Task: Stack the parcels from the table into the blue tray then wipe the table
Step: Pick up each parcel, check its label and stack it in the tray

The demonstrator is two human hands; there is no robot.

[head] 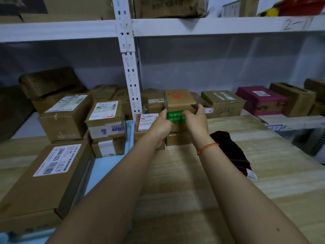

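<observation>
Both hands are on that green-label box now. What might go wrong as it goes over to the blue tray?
1. The left hand and right hand grip the green-label box only at its near edges; it may tip away or slip.
2. It sits on other parcels; lifting could drag them.
3. The blue tray already holds stacked boxes, so another on top may topple.

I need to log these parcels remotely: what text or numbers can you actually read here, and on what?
"12V4A-5525": white label on the large flat box at near left.
"2-1", handwritten: upper shelf edge.
"1": label on the taped box.
Handwritten scrawl on a shelf box: unclear.
Green sticker on the box both hands hold: characters blurred.
Other shipping labels: too small.
</observation>
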